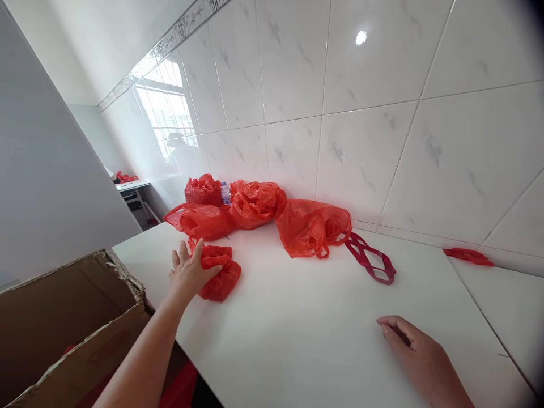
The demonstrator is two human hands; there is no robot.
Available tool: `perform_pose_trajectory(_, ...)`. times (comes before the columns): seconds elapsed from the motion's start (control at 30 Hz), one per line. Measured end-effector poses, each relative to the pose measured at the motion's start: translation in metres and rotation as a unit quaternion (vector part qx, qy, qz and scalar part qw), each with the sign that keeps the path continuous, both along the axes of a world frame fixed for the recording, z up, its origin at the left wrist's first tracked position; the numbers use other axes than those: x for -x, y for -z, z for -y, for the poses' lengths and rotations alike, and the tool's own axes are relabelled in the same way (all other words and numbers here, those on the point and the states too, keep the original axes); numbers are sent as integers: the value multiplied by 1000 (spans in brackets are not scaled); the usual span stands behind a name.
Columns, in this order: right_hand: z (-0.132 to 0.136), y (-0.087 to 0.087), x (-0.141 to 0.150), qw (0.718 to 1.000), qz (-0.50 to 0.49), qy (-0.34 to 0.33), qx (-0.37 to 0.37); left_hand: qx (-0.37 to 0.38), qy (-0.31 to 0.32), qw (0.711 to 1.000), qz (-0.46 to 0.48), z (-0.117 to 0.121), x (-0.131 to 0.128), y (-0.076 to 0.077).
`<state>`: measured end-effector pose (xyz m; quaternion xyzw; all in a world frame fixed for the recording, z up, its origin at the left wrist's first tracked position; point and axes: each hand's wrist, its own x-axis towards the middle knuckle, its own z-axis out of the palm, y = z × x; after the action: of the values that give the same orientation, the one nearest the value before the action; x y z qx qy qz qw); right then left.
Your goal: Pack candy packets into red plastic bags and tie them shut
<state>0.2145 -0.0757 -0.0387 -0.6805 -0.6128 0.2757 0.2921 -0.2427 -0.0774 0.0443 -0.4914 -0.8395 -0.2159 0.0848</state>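
Note:
My left hand reaches over the left part of the white table with its fingers spread. Right beside it lies a small crumpled red plastic bag; the thumb overlaps this bag, and whether it touches it I cannot tell. My right hand is above the table's right side, fingers curled in and thumb against the index finger, with nothing visible in it. Farther back, nearest to the right hand, dark red straps lie on the table next to a flattened red plastic bag.
Along the tiled wall stand stuffed red plastic bags and a clear bottle. An open cardboard box with torn edges is at the lower left. A red strip lies at the far right by the wall. A grey panel rises on the left.

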Motion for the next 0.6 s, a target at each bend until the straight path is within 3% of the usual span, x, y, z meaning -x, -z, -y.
perform_pose_trajectory(0.1,0,0,0,1000,-7,2,5,58,54,996,37,-11,13,10)
perform_pose_trajectory(0.23,2,0,0,1000,-9,2,1,79,125,989,9,-21,10,23)
perform_pose_trajectory(0.47,1,6,-3,1000,-4,-4,-19,57,198,978,-16,-16,-24,29)
perform_pose_trajectory(0.6,1,4,-3,1000,-6,-3,-10,31,224,973,43,0,-48,29)
